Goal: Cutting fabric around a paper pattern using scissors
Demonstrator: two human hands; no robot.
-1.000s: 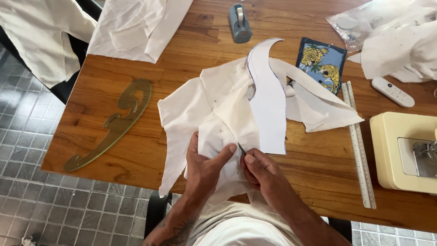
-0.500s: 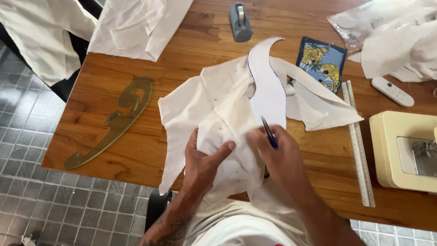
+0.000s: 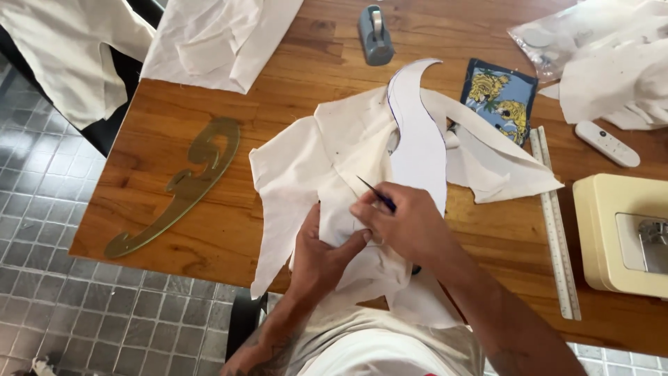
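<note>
Cloth: white piece [image 3: 316, 167] lies rumpled on the worktop [image 3: 209, 104], near edge hanging toward you.
Pattern: curved paper shape [image 3: 417, 139] rests on the cloth, just ahead of your right hand.
Left hand: your left hand [image 3: 323, 254] presses the cloth down, fingers bent and gripping a fold.
Right hand: your right hand [image 3: 403, 223] pinches a dark pen [image 3: 376, 195], tip on the cloth.
Advice: keep the cloth taut and flat under the tip; I judge short strokes safest.

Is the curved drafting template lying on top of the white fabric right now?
No, the curved template lies on bare wooden table, apart from the white fabric.
</note>
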